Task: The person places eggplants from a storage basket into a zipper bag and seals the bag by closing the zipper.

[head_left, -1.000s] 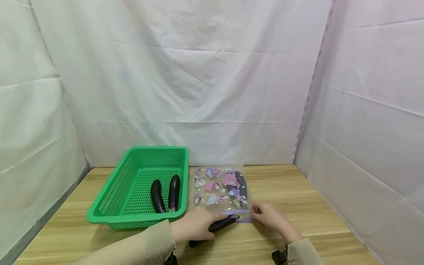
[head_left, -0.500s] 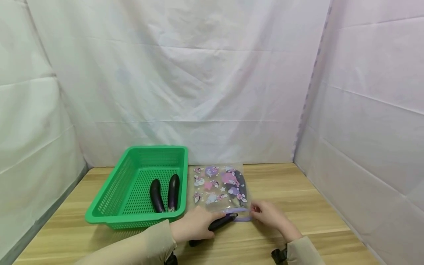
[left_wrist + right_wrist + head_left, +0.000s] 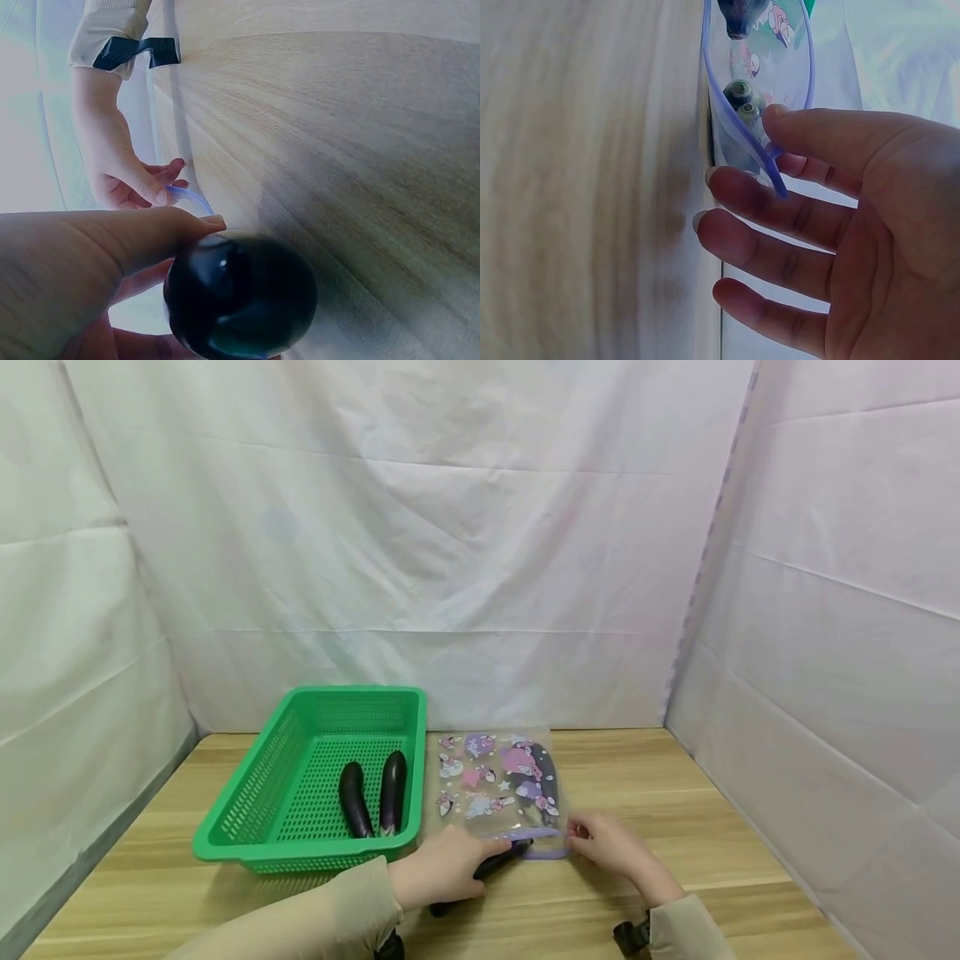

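Note:
My left hand [image 3: 444, 868] grips a dark purple eggplant [image 3: 240, 292] by its sides, the rounded end facing the left wrist camera. The stem end of that eggplant [image 3: 741, 16] points into the mouth of a clear zip bag [image 3: 480, 785] with pink and purple cartoon prints. At the bag's right corner, my right hand [image 3: 609, 845] pinches the purple rim [image 3: 739, 131] between thumb and fingers. The mouth gapes in the right wrist view. Inside the bag, at its right side, lie eggplants [image 3: 543, 768]; two stem ends [image 3: 739, 91] show.
A green perforated basket [image 3: 251, 853] stands to the left of the bag, holding two eggplants [image 3: 392, 792]. White cloth [image 3: 480, 543] hangs behind and at both sides. The wooden tabletop [image 3: 720, 860] extends to the right of the bag.
The held eggplant's stem end has shifted slightly back and left at the bag's mouth. My left hand keeps its grip, and my right hand stays at the corner.

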`<state>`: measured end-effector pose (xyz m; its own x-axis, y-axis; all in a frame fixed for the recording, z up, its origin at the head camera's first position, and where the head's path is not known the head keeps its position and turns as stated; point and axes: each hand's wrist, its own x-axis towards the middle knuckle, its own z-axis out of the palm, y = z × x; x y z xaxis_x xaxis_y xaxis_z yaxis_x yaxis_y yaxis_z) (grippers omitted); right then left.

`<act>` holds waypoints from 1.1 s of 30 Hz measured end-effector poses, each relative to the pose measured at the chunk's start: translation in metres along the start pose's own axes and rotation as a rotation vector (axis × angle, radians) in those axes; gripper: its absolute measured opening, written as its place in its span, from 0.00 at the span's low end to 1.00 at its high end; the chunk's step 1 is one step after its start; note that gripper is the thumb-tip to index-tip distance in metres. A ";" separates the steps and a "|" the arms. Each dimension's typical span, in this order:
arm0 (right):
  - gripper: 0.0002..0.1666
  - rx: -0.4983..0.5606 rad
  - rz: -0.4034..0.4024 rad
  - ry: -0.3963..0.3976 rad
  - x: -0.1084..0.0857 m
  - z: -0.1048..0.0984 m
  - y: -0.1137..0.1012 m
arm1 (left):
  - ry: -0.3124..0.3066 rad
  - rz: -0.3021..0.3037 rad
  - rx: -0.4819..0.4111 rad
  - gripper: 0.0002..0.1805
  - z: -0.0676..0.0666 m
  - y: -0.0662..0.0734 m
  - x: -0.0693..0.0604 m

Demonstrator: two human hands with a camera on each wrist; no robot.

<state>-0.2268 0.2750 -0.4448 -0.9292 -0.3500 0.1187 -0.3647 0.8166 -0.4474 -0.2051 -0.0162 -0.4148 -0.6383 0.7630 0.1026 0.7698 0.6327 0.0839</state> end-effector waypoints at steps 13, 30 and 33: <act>0.12 -0.026 -0.017 0.008 0.000 -0.001 -0.002 | 0.013 0.005 0.017 0.33 0.002 0.000 0.001; 0.13 -0.036 -0.046 0.018 0.001 -0.001 -0.002 | 0.026 -0.097 0.062 0.29 0.008 0.005 0.009; 0.13 -0.044 -0.050 0.019 0.000 0.000 -0.002 | 0.044 -0.088 0.088 0.28 0.009 0.006 0.009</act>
<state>-0.2258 0.2731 -0.4440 -0.9107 -0.3823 0.1564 -0.4123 0.8180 -0.4012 -0.2061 -0.0038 -0.4224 -0.7013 0.6985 0.1425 0.7064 0.7077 0.0078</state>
